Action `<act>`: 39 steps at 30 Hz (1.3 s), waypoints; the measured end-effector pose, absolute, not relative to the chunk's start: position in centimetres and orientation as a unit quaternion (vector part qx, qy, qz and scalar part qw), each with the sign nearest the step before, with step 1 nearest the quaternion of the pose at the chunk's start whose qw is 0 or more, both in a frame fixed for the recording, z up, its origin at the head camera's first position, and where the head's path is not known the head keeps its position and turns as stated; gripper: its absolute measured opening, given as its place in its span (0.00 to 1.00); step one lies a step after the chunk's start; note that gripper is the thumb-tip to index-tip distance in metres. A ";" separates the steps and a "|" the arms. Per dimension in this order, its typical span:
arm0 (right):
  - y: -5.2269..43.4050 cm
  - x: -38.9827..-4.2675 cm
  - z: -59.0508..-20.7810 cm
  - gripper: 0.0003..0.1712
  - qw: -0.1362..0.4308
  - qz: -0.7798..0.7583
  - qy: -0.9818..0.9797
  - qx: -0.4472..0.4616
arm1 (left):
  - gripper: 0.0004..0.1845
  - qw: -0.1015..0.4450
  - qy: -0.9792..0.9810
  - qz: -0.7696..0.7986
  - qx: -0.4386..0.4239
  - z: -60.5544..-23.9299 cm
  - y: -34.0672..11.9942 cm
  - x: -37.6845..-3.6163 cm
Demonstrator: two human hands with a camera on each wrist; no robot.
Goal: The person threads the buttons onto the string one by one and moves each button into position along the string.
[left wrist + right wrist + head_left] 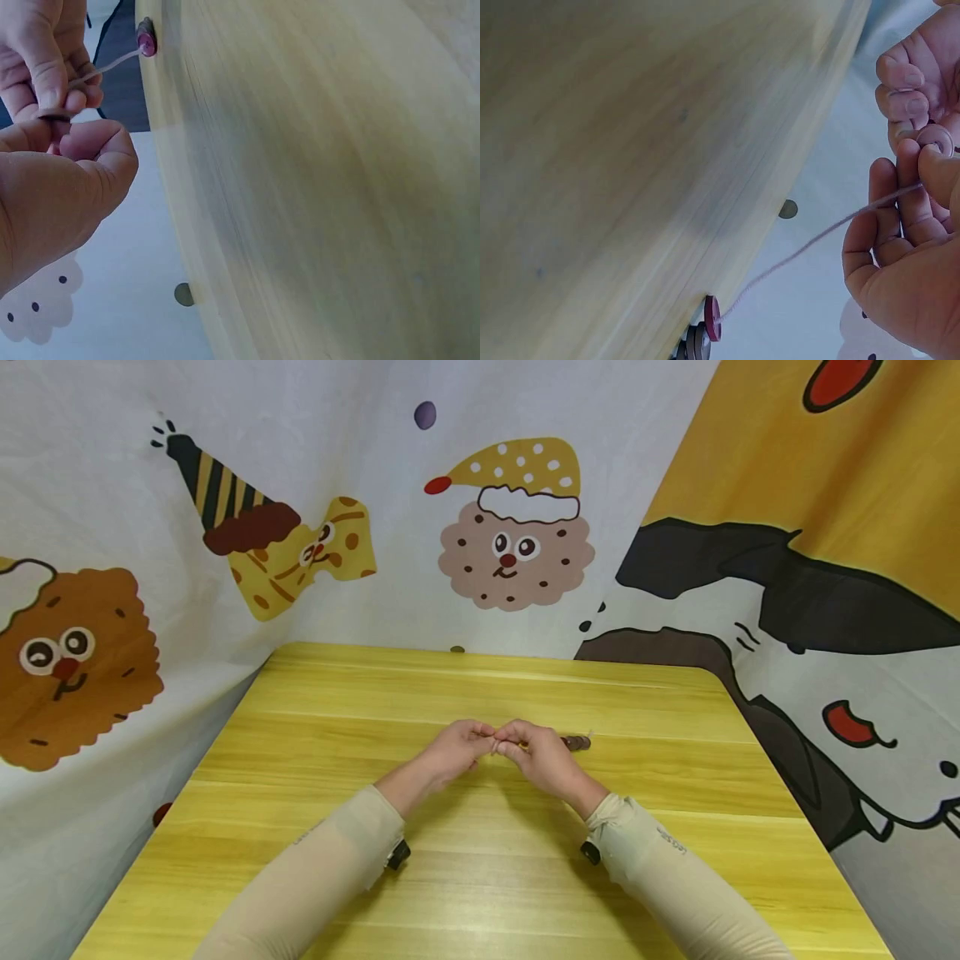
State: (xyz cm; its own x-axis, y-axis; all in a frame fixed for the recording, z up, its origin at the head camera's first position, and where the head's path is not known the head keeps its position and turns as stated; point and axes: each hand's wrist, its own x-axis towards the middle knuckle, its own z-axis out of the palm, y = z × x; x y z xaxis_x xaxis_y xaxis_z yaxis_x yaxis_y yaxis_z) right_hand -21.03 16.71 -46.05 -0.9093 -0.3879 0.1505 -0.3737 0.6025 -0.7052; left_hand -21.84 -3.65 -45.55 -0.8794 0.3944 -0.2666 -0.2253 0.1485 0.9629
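Sleeved arms met over the yellow table [315, 827], left hand [452, 750] and right hand [542, 758] pinching a small disc [935, 139] on thread [817, 240], strung discs [576, 742] lying nearby.

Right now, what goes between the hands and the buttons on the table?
A thin thread runs from the right hand to the buttons, seen in the right wrist view.

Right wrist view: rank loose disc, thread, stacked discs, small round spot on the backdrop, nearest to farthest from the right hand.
1. Loose disc, upper right, pinched at the fingertips of the right hand; thread also in its grip. Too close to call.
2. Small round spot on the backdrop, mid-frame, beyond the table edge.
3. Stacked discs, bottom centre, at the thread's far end.
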 end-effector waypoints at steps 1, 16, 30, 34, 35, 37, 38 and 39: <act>16.7 -21.0 -46.0 0.06 0.012 -0.403 0.891 -0.208 | 0.19 0.234 0.718 0.653 0.058 -45.5 -3.6 -21.7; 16.3 -20.7 -45.5 0.12 0.014 -0.446 0.878 -0.175 | 0.17 0.142 0.723 0.675 0.040 -45.5 -2.6 -21.0; 21.9 -23.2 -46.8 0.18 -0.054 -0.249 0.944 -0.211 | 0.14 0.054 0.730 0.681 0.017 -45.6 -3.6 -21.0; 23.9 -24.1 -46.9 0.18 -0.018 -0.246 0.950 -0.190 | 0.14 0.040 0.728 0.684 0.001 -45.7 -3.9 -21.1; 24.3 -24.2 -46.9 0.19 -0.012 -0.247 0.951 -0.185 | 0.14 0.037 0.728 0.685 -0.003 -45.7 -3.9 -21.1; 24.8 -24.3 -47.0 0.18 -0.004 -0.248 0.952 -0.179 | 0.13 0.030 0.728 0.685 -0.010 -45.8 -3.9 -21.1; 25.1 -24.3 -47.0 0.18 0.001 -0.248 0.953 -0.175 | 0.13 0.028 0.727 0.686 -0.014 -45.8 -3.9 -21.1; 25.3 -24.4 -47.2 0.17 0.005 -0.248 0.953 -0.172 | 0.13 0.027 0.726 0.687 -0.017 -45.9 -3.9 -21.1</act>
State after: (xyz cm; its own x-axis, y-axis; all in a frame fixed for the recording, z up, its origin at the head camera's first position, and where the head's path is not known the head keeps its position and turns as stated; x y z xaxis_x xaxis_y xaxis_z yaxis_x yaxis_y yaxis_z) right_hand -24.42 25.33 -47.16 -0.9410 -0.3297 0.0763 -0.3251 0.8179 -0.4747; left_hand -21.11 -3.89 -45.86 -0.9980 0.0129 -0.0622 -0.0614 0.0565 0.9965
